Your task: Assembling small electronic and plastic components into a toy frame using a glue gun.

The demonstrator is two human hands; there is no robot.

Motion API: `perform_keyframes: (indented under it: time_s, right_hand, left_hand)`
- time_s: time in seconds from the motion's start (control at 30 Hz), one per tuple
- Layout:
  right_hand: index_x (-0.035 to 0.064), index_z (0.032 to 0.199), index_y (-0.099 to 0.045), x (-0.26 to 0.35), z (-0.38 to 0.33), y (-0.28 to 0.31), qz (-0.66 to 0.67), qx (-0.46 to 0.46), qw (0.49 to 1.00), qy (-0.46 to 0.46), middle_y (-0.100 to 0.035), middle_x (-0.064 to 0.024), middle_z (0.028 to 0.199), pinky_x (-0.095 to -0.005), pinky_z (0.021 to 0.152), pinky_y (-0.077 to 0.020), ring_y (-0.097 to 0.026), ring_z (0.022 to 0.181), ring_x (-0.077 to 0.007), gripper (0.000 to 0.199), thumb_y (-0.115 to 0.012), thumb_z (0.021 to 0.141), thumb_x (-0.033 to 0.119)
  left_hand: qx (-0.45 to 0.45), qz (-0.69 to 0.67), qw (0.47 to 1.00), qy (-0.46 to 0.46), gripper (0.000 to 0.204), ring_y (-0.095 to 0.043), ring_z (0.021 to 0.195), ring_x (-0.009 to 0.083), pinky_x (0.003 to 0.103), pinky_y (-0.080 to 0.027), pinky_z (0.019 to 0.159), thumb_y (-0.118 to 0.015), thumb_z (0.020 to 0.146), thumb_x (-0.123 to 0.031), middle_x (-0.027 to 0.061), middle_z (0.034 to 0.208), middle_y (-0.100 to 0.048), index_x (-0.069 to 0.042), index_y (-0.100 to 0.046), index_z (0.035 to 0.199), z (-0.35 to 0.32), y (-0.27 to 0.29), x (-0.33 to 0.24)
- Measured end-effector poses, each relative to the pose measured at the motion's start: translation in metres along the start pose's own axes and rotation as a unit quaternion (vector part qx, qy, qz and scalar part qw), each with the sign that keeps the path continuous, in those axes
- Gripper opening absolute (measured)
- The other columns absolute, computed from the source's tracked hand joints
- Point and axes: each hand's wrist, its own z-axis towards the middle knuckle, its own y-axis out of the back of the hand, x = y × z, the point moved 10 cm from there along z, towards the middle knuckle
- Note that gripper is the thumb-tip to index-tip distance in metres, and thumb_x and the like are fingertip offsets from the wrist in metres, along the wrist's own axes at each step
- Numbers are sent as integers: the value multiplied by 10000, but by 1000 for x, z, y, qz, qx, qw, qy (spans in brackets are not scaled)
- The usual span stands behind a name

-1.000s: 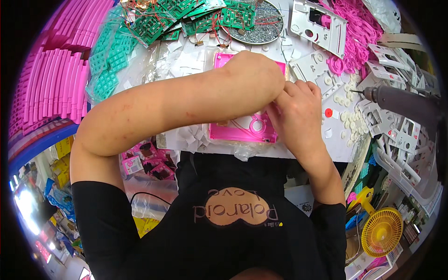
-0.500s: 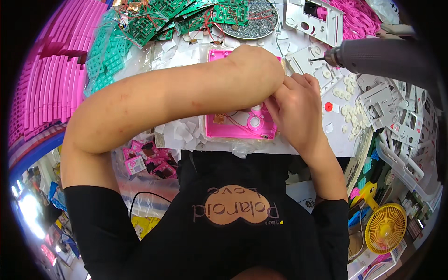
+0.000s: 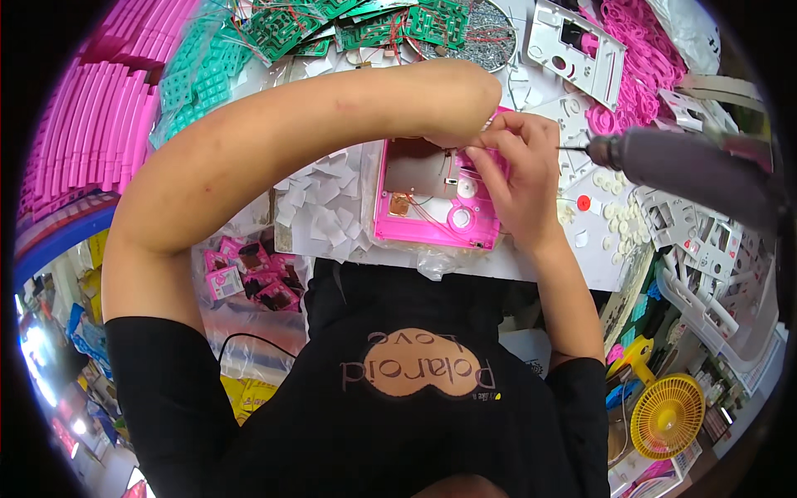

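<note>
An open pink plastic case point(image 3: 390, 231) lies in front of me, with a grey-brown panel point(image 3: 421, 170), thin red wires and a white ring inside. My left hand point(image 3: 465, 100) is bent over the case's far right part; its fingers are hidden behind the wrist and the other hand. Close against it, my right hand point(image 3: 525, 170) is closed in a pinch at the case's upper right edge. What sits between the fingertips is too small to make out. Just right of that hand hangs a dark electric screwdriver point(image 3: 664, 166), its bit pointing left; neither hand touches it.
Green circuit boards point(image 3: 365, 29) and a round tray of screws point(image 3: 498, 41) are at the back. White paper pieces point(image 3: 320, 199) lie left of the case, white buttons point(image 3: 614, 220) right. Pink panels point(image 3: 91, 124) are stacked left; white shells point(image 3: 577, 54) stand back right. A yellow fan point(image 3: 667, 415) is lower right.
The left forearm has moved up and away, showing more of the case's inside and its panel. My right hand has shifted slightly up and left, its fingers still pinched. The view has shifted slightly.
</note>
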Motion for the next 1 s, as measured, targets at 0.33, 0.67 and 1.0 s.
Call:
perform_keyframes:
  time_s: [0.33,0.67,1.0]
  right_hand:
    - [94,933,-761,8,10,-3,-56,91,993,51,-643,-38,1013,-460,935,-429,-539,1036,-303,176,-793,760,102]
    - [91,1041,-757,53,-3,-14,-270,184,930,170,-644,-48,1029,-580,1089,-392,-596,1080,-280,272,-746,769,105]
    - [52,1042,-726,26,-9,-9,-104,92,986,94,-622,-95,983,-449,897,-470,-598,963,-281,254,-735,791,89]
  left_hand:
    - [26,38,999,-18,150,-697,733,383,471,-557,676,-751,726,-169,221,781,-708,-35,-770,792,4,-4,-10]
    - [122,143,981,51,205,-738,750,312,442,-576,578,-781,666,-137,155,779,-732,-54,-791,853,21,7,-25]
    - [-18,102,994,-42,136,-711,763,396,474,-575,690,-681,753,-93,225,778,-702,33,-726,776,-10,8,-9]
